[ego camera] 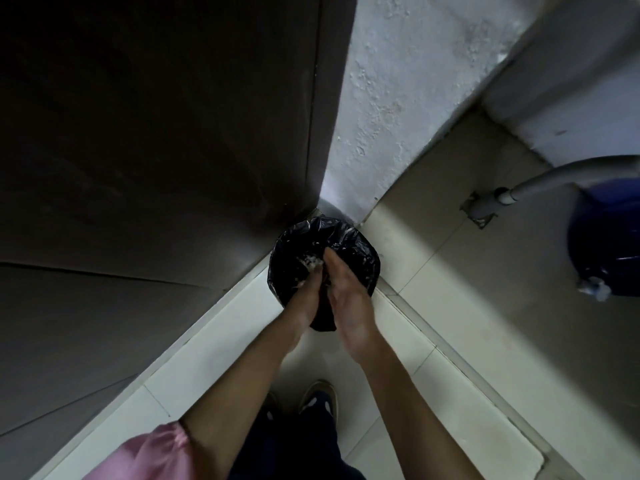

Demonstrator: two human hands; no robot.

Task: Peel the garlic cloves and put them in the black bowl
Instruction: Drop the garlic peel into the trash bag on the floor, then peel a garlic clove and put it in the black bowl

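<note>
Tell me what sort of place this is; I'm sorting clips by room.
Probably a utility or wash corner of a home: tiled floor, rough plastered wall, a bin lined with a black bag, and a grey pipe beside a blue container.

Black bowl [323, 318], dark and partly hidden between both hands, tipped over a black-lined bin, pale garlic skins [311, 262] at its far edge

You're looking at a dim, bluish frame — light falls from the upper right onto the rough wall [388, 98], while the door [156, 133] at left sinks into near-black. Straight edges bow toward the borders, and both forearms blur softly.
</note>
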